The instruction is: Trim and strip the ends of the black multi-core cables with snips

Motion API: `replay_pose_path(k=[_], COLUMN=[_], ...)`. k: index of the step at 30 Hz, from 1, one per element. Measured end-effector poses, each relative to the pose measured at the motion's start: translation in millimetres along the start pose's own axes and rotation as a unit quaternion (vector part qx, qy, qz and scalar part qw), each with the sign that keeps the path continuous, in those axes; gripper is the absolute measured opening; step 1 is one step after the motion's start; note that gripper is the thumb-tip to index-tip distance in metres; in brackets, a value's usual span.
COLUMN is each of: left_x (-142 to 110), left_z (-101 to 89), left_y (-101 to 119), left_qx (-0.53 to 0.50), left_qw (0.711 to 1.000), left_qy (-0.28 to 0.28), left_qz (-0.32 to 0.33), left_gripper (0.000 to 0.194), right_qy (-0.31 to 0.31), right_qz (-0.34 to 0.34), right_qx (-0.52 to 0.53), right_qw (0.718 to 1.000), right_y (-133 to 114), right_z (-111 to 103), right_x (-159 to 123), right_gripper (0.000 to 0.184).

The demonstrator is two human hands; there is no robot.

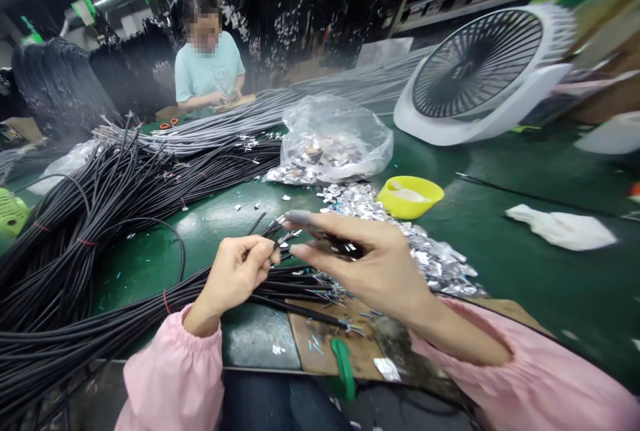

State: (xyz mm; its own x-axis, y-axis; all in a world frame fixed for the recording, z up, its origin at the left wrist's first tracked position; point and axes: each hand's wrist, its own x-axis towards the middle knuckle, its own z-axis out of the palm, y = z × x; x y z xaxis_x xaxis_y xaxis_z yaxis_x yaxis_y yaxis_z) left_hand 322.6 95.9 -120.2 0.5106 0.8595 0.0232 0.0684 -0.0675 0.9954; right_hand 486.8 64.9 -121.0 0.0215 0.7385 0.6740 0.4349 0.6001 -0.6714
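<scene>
My left hand [240, 272] is closed in a pinch on a few thin black cables [274, 230] whose stripped ends point up and to the right. My right hand [365, 259] reaches in from the right with its fingers stretched toward those cable ends, fingertips almost touching them. A thick bundle of black cables [80, 264] runs from the left under both hands. Its stripped coloured wire ends [333, 291] lie on a brown cardboard pad [310, 344]. Both my sleeves are pink.
A heap of small silver metal pieces [430, 254] lies right of my hands, beside a yellow bowl [410, 196] and a clear plastic bag [333, 141]. A white fan [483, 74] stands at the back right. Grey cables [260, 114] cross the green table [525, 271]. Another person [207, 68] works opposite.
</scene>
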Motion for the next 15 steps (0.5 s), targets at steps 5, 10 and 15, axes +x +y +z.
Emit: replay_pose_path(k=[5, 10, 15], left_x=[0.3, 1.2, 3.8], left_z=[-0.2, -0.4, 0.8], left_y=[-0.1, 0.8, -4.5], left_qx=[0.036, 0.012, 0.005], left_qw=[0.999, 0.999, 1.000], left_qy=[-0.029, -0.025, 0.002], left_qz=[-0.013, -0.023, -0.018], left_gripper=[0.054, 0.052, 0.047], right_qy=[-0.015, -0.031, 0.002], right_qz=[-0.004, -0.022, -0.017], right_qx=[0.054, 0.081, 0.004], right_qw=[0.998, 0.996, 1.000], right_y=[5.3, 8.2, 5.8], right_z=[2.5, 3.5, 7.4], right_x=[-1.1, 3.3, 2.5], right_gripper=[0.023, 0.026, 0.019])
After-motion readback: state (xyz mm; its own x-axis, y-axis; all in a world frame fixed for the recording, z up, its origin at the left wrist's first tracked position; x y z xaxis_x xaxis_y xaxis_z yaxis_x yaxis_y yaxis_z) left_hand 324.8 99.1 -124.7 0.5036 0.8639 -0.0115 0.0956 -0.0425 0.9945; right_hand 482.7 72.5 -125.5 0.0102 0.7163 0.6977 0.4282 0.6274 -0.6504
